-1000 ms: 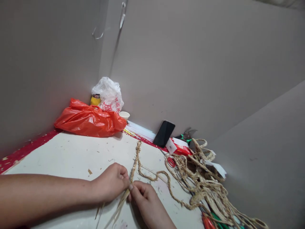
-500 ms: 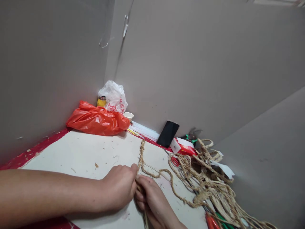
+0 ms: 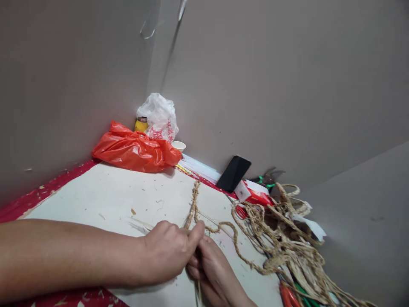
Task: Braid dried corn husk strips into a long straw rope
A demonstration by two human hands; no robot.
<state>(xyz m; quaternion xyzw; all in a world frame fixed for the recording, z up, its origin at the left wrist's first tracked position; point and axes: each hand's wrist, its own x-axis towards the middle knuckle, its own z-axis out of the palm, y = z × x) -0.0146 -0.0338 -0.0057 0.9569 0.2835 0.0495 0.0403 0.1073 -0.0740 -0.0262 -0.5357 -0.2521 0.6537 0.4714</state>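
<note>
A braided straw rope [image 3: 194, 202] lies on the white tabletop sheet and runs down into my hands. My left hand [image 3: 169, 249] is closed around its near end, with the thumb laid across toward the other hand. Touching it, my right hand [image 3: 217, 266] is closed in a pinch on loose straw strands [image 3: 200, 290] that hang below. Thin pale fibres [image 3: 140, 224] stick out to the left of my left hand. The exact grip point is hidden between the fingers.
At right lies a tangled heap of straw rope [image 3: 277, 238] with red-handled pliers [image 3: 287, 294] beside it. Along the back are a black phone [image 3: 234, 173], a red-and-white box [image 3: 255, 194], green-handled cutters [image 3: 268, 180], a white cup [image 3: 179, 146] and an orange plastic bag [image 3: 137, 149].
The view has shifted slightly, so the back items appear higher and farther right. My left thumb has stretched out over the right fingertips, and pale fibres now show to the left of my left hand.
</note>
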